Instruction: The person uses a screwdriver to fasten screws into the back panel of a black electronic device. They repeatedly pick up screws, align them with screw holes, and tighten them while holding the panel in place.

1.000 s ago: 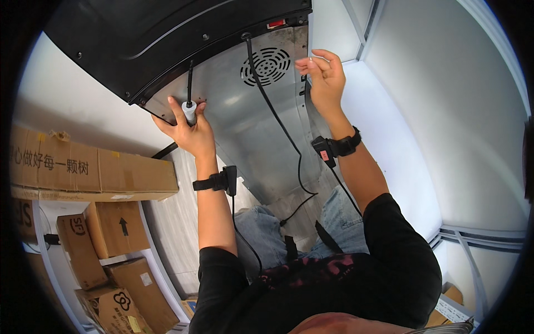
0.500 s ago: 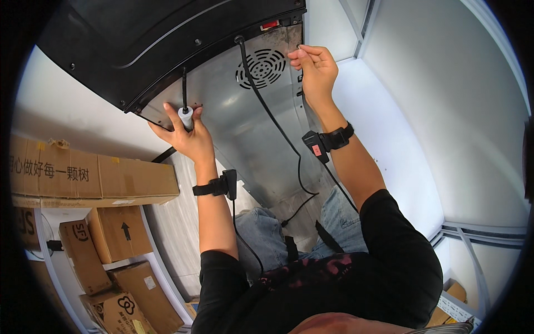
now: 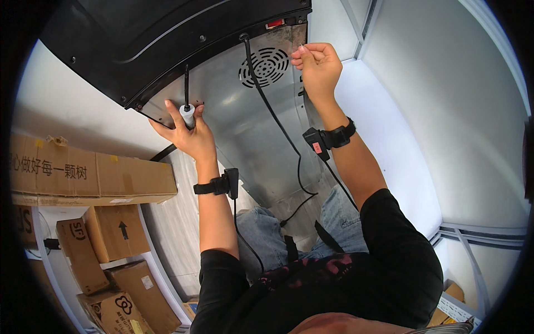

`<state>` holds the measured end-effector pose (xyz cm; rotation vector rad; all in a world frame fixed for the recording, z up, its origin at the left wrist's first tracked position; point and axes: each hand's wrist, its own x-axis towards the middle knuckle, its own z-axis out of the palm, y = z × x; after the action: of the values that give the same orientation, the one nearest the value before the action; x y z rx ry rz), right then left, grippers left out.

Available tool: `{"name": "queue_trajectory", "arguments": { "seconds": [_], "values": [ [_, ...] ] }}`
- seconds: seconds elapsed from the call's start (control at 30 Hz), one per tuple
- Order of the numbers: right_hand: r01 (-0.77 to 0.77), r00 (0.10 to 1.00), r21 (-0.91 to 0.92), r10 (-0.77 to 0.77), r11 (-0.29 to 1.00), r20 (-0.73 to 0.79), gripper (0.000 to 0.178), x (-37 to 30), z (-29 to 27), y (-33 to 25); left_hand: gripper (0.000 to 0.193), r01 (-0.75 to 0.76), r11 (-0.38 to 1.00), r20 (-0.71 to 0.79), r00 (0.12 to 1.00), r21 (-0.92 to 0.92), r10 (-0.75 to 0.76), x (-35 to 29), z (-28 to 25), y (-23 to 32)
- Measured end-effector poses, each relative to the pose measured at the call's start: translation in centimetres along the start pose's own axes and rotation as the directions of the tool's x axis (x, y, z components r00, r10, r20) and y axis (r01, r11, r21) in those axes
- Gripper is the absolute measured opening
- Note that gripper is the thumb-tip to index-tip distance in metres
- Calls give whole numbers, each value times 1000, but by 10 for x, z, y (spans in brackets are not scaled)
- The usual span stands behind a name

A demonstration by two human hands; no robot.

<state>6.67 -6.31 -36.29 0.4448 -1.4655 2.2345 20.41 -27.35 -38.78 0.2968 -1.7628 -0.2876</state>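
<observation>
The metal back panel [image 3: 239,150] of a large black-topped machine [image 3: 111,50] stands in front of me. My left hand [image 3: 192,139] holds a screwdriver [image 3: 188,114] with a pale handle and a dark shaft that points away from me. The handle sits between thumb and forefinger, while other fingers of this hand reach around the panel's left edge. At the panel's upper right edge, my right hand [image 3: 320,69] is closed in a pinch. Whatever lies between its fingertips is too small to make out.
From the panel's top hangs a black power cable [image 3: 272,117], left of a round vent [image 3: 264,68]. A red switch [image 3: 275,24] sits above. Cardboard boxes [image 3: 119,178] are stacked at left, several on a shelf. A white wall [image 3: 445,100] rises at right.
The view has shifted slightly, so the machine appears a little farther right. My left hand keeps the screwdriver at the panel; the right hand stays pinched near the upper right edge.
</observation>
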Motion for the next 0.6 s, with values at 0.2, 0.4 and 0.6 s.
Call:
{"name": "queue_trajectory", "arguments": {
  "seconds": [0.2, 0.4, 0.6],
  "values": [
    [243, 969, -314, -247, 918, 26, 10, -1, -1, 9, 75, 52, 989, 19, 999, -137, -50, 1, 1, 2],
    [347, 932, -403, -358, 847, 51, 7, -1, -2, 13, 75, 45, 995, 16, 999, -92, -43, 0, 0, 2],
    [402, 901, -468, -430, 787, 51, 7, -1, -3, 24, 76, 43, 993, 21, 999, -110, -41, 0, 0, 1]
  ]
}}
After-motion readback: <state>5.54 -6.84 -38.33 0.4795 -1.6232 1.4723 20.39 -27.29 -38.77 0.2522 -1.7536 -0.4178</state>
